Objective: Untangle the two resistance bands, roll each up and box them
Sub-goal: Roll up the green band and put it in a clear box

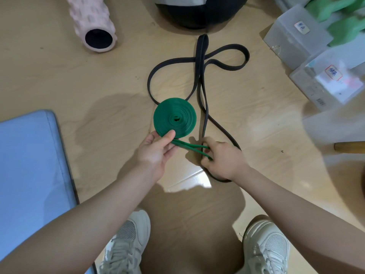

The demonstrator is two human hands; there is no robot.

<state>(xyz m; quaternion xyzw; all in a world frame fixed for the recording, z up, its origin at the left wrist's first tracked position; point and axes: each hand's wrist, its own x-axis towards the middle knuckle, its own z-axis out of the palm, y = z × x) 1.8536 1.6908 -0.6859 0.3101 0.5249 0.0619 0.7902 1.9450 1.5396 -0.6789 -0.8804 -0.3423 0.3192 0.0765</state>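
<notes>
Both hands grip: left [158, 149] pinching green coil [175, 118], right [223, 157] its tail.

Both forearms bare, extended forward and down. Left hand [158, 149]: palm up, thumb pressed on top, fingers curled beneath in a pinch. Right hand [223, 159]: knuckles up, fingers curled closed, apparently gripping; fingertips mostly hidden beneath the hand.

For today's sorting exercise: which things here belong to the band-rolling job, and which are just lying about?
Job: green band, mostly rolled, held by left hand and right hand; black band, loose; clear boxes.
Lying about: pink foam roller, blue mat.
</notes>
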